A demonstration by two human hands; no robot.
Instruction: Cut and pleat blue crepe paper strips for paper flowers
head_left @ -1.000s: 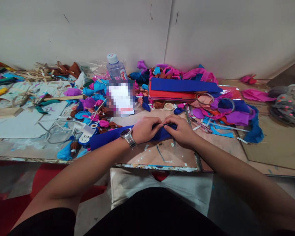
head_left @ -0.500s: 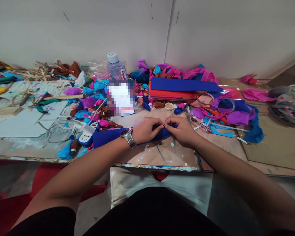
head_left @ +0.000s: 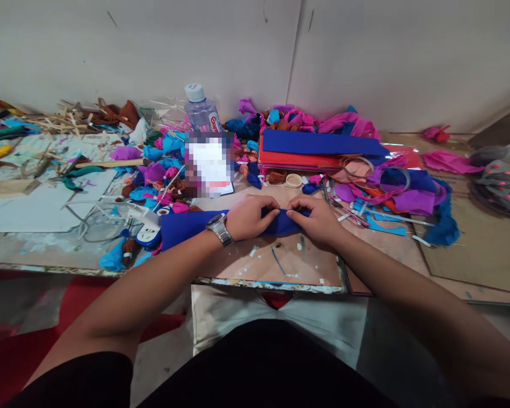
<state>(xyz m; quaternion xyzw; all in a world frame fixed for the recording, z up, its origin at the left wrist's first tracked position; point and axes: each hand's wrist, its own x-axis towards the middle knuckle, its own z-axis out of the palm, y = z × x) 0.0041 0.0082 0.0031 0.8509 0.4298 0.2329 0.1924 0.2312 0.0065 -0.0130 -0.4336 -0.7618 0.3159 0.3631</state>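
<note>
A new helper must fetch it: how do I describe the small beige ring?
Find the red stack topped with a blue sheet. The beige ring lies just in front of it, on the tabletop. It is smaller than the two clear-looking rings farther right, among scraps.

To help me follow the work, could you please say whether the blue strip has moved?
Yes, the blue strip has shifted slightly right, judged against the power socket.

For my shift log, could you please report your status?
Left hand and right hand pinching blue strip. Power socket crowding its left end; hands unobstructed.
</note>
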